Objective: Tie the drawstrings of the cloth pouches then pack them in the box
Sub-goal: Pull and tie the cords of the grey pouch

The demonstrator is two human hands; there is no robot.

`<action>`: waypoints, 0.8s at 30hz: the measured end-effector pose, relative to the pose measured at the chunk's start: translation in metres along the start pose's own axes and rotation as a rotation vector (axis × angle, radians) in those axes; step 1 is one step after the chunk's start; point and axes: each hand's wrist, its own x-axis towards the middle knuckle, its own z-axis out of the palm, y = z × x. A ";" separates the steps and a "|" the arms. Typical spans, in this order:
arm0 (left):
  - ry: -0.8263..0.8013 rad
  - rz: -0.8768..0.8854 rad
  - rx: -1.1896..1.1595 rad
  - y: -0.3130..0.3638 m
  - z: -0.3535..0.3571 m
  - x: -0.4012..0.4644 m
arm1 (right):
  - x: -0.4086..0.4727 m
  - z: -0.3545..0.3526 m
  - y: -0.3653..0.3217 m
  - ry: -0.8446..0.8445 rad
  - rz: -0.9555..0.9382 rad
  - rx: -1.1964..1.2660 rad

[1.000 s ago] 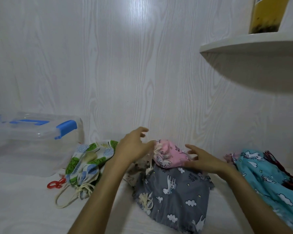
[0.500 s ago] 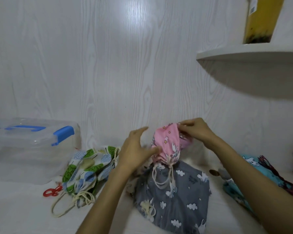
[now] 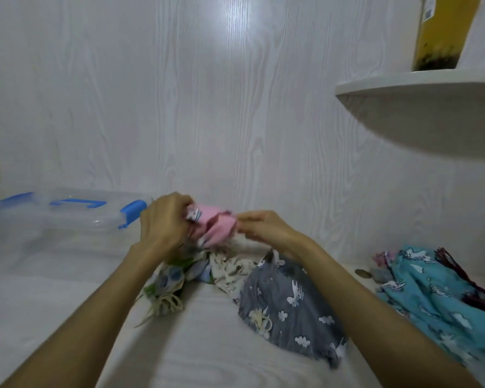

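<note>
Head cam, the only view I've got: I'm holding the pink pouch (image 3: 212, 226) up off the table, roughly dead centre of the frame. My left hand (image 3: 163, 222) has its fingers curled around the pouch's left end, and my right hand (image 3: 265, 229) is pinching the fabric at its right edge. It's motion-blurred, so I can't tell where the drawstring is.

Under my hands there's a grey pouch (image 3: 289, 306) with clouds at about 5 o'clock, a leaf-print pouch (image 3: 170, 280) at 7 with its cord looking knotted, and a cream one (image 3: 231, 271) between them. A teal pouch (image 3: 429, 289) sits out at 3 to 4. The clear box (image 3: 67, 219) with blue latches is at 9 o'clock, lid on.

Handling-wise, I'd guess this thing weighs nothing and flops everywhere, so grabbing the body is useless. Best bet is holding the gathered neck and working the cords from there.
</note>
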 end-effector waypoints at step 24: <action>-0.784 0.415 -0.066 0.052 0.087 -0.127 | -0.162 -0.052 0.115 -0.095 0.018 -0.839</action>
